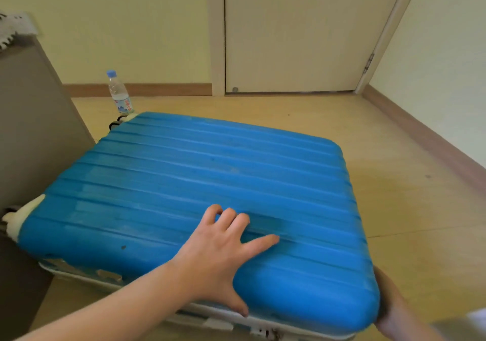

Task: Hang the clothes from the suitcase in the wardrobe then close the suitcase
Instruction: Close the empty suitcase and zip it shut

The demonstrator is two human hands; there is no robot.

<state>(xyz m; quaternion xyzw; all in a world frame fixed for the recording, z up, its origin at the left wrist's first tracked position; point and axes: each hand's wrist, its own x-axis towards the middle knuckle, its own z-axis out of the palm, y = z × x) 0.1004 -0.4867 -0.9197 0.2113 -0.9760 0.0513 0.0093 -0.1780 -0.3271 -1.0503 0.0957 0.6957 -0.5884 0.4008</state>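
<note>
Blue suitcase [210,177] lies flat on the wood floor [407,196], ribbed shell up. The lid is down on the pale frame that runs along the near edge. Latches [218,324] show on that frame, but I can't tell if they're fastened. The left side sits close against the grey cabinet [34,135]. Wheels [115,124] are on that side, at the far-left and near-left corners.

Your left hand [218,259] is palm-down on the shell, about mid-width and near the front edge. The index finger is straight and lies across the ribs. The other three fingers are bent, tips on the shell. The thumb is splayed back to the near rim. The hand grips nothing and just rests on the lid.

Your right hand [391,306] is at the near-right corner, against the side of the shell. Only the back of the hand and the wrist show. The fingers are hidden behind the corner, so I can't tell whether they curl round the edge or lie flat.

Bottle [119,93], clear with a blue cap, stands upright on the floor just behind the far-left corner. White door [294,30] in the far wall is shut and well apart from the suitcase. Lace cloth [14,26] hangs over the cabinet top.
</note>
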